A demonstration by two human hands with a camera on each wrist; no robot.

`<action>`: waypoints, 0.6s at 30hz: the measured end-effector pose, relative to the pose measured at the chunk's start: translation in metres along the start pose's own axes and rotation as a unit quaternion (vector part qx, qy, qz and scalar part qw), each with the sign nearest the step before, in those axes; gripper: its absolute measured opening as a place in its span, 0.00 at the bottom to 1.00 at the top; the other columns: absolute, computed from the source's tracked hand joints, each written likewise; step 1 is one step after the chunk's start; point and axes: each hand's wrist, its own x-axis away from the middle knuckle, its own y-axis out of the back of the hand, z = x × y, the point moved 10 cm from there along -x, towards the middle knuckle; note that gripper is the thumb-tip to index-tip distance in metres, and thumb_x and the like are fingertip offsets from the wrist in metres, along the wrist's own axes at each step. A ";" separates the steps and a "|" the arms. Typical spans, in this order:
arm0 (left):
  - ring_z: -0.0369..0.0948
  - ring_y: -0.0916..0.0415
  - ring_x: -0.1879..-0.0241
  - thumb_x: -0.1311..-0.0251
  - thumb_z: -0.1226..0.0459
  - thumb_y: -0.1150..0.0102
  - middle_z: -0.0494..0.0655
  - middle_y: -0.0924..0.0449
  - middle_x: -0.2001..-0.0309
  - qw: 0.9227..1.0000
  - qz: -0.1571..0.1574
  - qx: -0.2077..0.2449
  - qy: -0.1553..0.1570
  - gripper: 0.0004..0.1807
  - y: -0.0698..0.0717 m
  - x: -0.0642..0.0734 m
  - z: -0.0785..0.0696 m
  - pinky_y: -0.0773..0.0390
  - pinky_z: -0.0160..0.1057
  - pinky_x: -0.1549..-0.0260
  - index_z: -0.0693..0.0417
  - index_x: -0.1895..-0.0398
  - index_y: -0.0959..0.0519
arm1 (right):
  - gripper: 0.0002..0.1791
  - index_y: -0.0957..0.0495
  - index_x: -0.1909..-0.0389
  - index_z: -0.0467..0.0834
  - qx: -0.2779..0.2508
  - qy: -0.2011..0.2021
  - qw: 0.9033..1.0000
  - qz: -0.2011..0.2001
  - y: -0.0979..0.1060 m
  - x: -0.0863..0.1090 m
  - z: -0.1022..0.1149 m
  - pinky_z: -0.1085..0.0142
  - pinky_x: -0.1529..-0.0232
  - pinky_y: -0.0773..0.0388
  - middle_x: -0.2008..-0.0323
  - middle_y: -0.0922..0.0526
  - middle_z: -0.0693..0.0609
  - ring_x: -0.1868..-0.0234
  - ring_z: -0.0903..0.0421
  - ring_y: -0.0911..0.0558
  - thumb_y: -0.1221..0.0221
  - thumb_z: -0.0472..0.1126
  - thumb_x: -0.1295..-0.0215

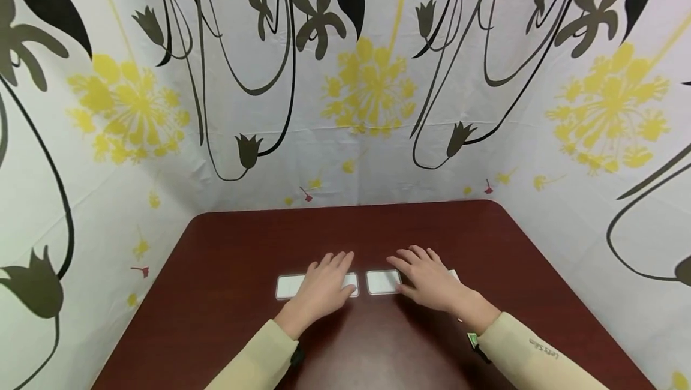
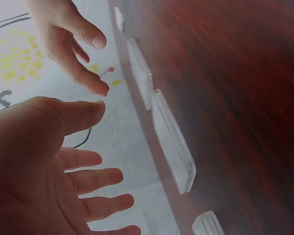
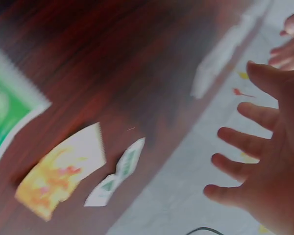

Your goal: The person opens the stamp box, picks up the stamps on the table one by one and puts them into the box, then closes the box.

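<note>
My left hand (image 1: 324, 285) hovers over the table with its fingers spread. Beneath it, flat white rectangular plastic-looking cases (image 1: 290, 287) lie partly hidden. Another such case (image 1: 384, 282) lies between the two hands. My right hand (image 1: 429, 279) is held above the table, fingers apart, close to that case's right edge. In the left wrist view the cases (image 2: 171, 142) look thin and partly see-through, set in a row. The right wrist view shows a yellow-orange stamp-like paper (image 3: 63, 171), a green one (image 3: 10, 105) and small green-and-white ones (image 3: 130, 161). Neither hand holds anything.
The dark red-brown table (image 1: 345, 234) has rounded far corners. A white curtain (image 1: 351, 168) with flower prints hangs around its far and side edges. Near the right sleeve, a small green paper (image 1: 473, 339) lies partly hidden.
</note>
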 end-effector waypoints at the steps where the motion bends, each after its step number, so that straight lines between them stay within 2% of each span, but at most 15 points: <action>1: 0.55 0.36 0.30 0.32 0.46 0.40 0.53 0.33 0.28 1.000 0.005 -0.004 -0.005 0.39 -0.003 -0.005 -0.001 0.31 0.62 0.40 0.51 0.23 0.38 | 0.33 0.25 0.33 0.48 0.000 0.005 1.000 -0.001 -0.003 0.000 -0.002 0.32 0.41 0.35 0.37 0.25 0.44 0.36 0.39 0.29 0.31 0.53 0.38; 7: 0.53 0.37 0.29 0.31 0.45 0.42 0.51 0.34 0.28 0.999 0.038 -0.007 -0.016 0.38 -0.022 -0.028 -0.017 0.30 0.60 0.39 0.51 0.23 0.37 | 0.29 0.22 0.37 0.49 -0.004 0.021 1.000 0.002 -0.021 0.004 -0.013 0.32 0.42 0.34 0.42 0.22 0.45 0.39 0.41 0.27 0.32 0.55 0.37; 11: 0.55 0.39 0.28 0.31 0.45 0.42 0.51 0.35 0.27 0.998 0.057 0.009 -0.021 0.39 -0.033 -0.041 -0.024 0.32 0.61 0.39 0.51 0.23 0.38 | 0.28 0.20 0.39 0.48 -0.011 0.029 0.999 -0.009 -0.023 0.005 -0.018 0.34 0.45 0.31 0.45 0.20 0.47 0.42 0.43 0.24 0.31 0.54 0.38; 14: 0.55 0.38 0.29 0.32 0.44 0.41 0.51 0.34 0.27 0.997 0.068 0.009 -0.021 0.40 -0.041 -0.046 -0.026 0.31 0.61 0.39 0.50 0.22 0.38 | 0.28 0.20 0.39 0.48 -0.017 0.034 0.999 -0.016 -0.024 0.004 -0.018 0.37 0.46 0.29 0.46 0.20 0.50 0.44 0.45 0.23 0.31 0.53 0.38; 18: 0.52 0.34 0.32 0.34 0.41 0.40 0.48 0.31 0.30 0.996 0.081 -0.015 -0.031 0.42 -0.054 -0.049 -0.031 0.28 0.58 0.42 0.49 0.23 0.37 | 0.27 0.20 0.39 0.46 -0.029 0.042 0.999 -0.005 -0.029 0.004 -0.015 0.41 0.47 0.27 0.46 0.19 0.50 0.43 0.46 0.23 0.31 0.52 0.37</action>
